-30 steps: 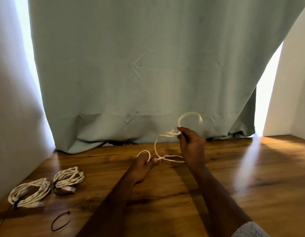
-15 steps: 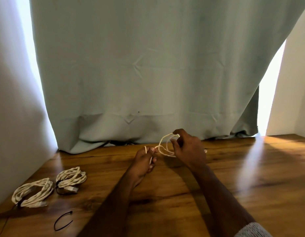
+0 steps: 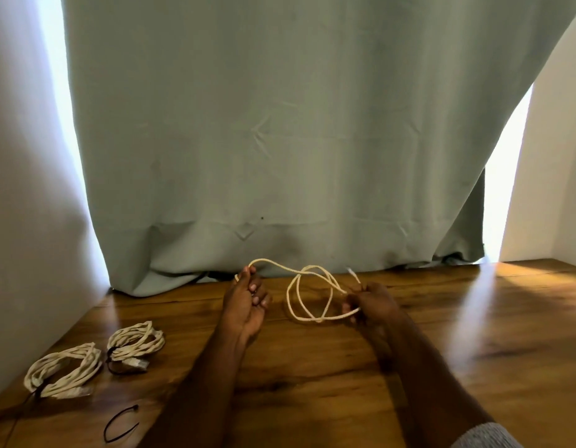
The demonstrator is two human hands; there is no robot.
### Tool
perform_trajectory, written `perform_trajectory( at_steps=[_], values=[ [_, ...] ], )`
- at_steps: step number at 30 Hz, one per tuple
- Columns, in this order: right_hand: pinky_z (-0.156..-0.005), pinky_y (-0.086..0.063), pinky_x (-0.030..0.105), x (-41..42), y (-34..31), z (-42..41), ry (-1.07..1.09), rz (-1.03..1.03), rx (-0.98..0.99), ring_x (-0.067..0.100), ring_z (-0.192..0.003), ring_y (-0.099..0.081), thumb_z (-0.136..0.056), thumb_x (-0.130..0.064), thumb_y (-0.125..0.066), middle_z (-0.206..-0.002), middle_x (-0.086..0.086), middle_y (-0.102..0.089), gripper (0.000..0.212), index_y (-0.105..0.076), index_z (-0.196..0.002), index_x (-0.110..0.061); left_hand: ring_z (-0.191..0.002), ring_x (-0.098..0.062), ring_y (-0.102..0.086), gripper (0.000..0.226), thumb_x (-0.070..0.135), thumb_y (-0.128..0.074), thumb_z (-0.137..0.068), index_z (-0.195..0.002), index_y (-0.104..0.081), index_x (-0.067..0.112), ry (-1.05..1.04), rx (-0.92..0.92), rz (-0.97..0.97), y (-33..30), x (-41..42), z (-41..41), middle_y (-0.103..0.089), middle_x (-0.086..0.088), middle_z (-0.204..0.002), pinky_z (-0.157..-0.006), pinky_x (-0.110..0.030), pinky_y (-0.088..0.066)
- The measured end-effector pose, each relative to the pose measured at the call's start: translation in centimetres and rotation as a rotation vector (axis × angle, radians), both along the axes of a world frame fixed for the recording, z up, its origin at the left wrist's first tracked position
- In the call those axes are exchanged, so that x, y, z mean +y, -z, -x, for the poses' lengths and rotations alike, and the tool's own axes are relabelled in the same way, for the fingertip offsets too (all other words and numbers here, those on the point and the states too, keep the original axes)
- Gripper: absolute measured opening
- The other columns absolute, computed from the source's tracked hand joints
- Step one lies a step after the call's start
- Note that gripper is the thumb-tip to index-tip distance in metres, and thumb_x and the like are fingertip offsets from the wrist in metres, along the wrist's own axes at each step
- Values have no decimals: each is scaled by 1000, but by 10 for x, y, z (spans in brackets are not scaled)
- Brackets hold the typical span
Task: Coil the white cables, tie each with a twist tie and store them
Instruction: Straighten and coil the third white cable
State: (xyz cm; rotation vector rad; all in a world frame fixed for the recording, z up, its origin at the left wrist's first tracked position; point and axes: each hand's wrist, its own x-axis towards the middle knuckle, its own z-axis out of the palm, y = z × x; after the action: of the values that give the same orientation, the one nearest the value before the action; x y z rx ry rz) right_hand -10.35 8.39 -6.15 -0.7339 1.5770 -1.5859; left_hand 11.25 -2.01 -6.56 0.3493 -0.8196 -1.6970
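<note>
A loose white cable (image 3: pixel 307 294) hangs between both hands above the far middle of the wooden table (image 3: pixel 474 334). The left hand (image 3: pixel 246 302) pinches one stretch of it between thumb and fingertips, palm turned up, with a small arc of cable rising over the fingers. From there the cable runs right into two loose loops that droop to the tabletop. The right hand (image 3: pixel 370 303) has its fingers curled round the right side of those loops, and a short cable end pokes up just beyond its knuckles.

At the near left of the table lie two coiled white cables, side by side, each bound with a dark tie: the nearer-left coil (image 3: pixel 63 371) and the farther coil (image 3: pixel 136 344). A black twist tie (image 3: pixel 120 423) lies bent open near the table's near edge. A grey-green curtain (image 3: pixel 280 124) hangs behind the table.
</note>
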Motion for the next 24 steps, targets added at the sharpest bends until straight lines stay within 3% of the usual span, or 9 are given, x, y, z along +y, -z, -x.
perform_trajectory(
  at_steps=[3, 5, 7, 10, 12, 15, 17, 20, 24],
  values=[
    [-54, -60, 33, -2, -10, 5, -50, 358, -464, 21, -56, -69, -98, 5, -53, -90, 17, -68, 20, -50, -105, -13, -33, -5, -27, 27, 26, -37, -107, -85, -50, 17, -42, -35, -40, 11, -6, -3, -34, 8, -47, -38, -17, -22],
    [-45, -52, 24, 5, -17, 6, -82, 402, -372, 11, -46, -55, -98, -2, -57, -100, 12, -73, 24, -52, -115, -18, -33, -6, -27, 27, 26, -37, -107, -85, -51, 17, -50, -63, -53, 17, -6, -1, -34, 8, -47, -38, -17, -22],
    [-45, -47, 23, 9, -18, 11, 5, 311, 143, 8, -47, -53, -101, -13, -58, -96, 6, -75, 19, -58, -118, -21, -32, -5, -26, 28, 26, -36, -107, -85, -51, 17, -51, -74, -55, 18, -6, -1, -34, 8, -47, -38, -17, -22],
    [-63, -50, 29, 12, -16, 27, 327, 159, 1004, 16, -74, -68, -101, -39, -55, -88, 0, -74, 20, -68, -102, -24, -31, -4, -23, 34, 36, -36, -106, -82, -51, 17, 12, -74, -69, 14, -8, -7, -31, 8, -46, -34, -17, -18],
    [-70, -45, 31, 14, -15, 30, 423, -28, 1323, 23, -91, -67, -98, -47, -56, -101, -1, -72, 27, -71, -102, -26, -29, -4, -20, 47, 50, -34, -103, -76, -52, 17, 157, -87, -88, 11, -5, -8, -29, 9, -44, -34, -15, -15],
    [-107, -33, 52, 6, -11, 20, 374, -205, 1594, 32, -137, -41, -83, -37, -76, -148, 5, -48, 44, -64, -125, -30, -29, -5, -21, 59, 61, -32, -97, -69, -54, 14, 405, -173, -61, 6, 8, 2, -29, 8, -44, -36, -14, -14],
    [-115, -26, 54, 0, -12, 2, 304, -48, 1607, 35, -146, -31, -77, -25, -80, -157, 10, -39, 58, -61, -132, -26, -30, -6, -20, 59, 60, -31, -99, -70, -55, 14, 478, -242, -46, 3, 14, 12, -28, 7, -46, -35, -16, -14],
    [-106, -45, 41, -9, -11, -29, 47, 448, 1444, 23, -125, -57, -78, -12, -58, -134, 6, -63, 45, -69, -122, -19, -30, -6, -21, 58, 58, -29, -101, -72, -53, 13, 526, -259, -59, 1, 20, 21, -28, 6, -45, -34, -16, -15],
    [-89, -51, 22, -13, -4, -56, -310, 517, 1105, 7, -102, -65, -96, -15, -51, -114, -2, -72, 31, -67, -123, -17, -27, -5, -22, 59, 59, -28, -100, -72, -51, 12, 560, -236, -73, 0, 23, 16, -28, 5, -42, -34, -14, -14]
  ],
)
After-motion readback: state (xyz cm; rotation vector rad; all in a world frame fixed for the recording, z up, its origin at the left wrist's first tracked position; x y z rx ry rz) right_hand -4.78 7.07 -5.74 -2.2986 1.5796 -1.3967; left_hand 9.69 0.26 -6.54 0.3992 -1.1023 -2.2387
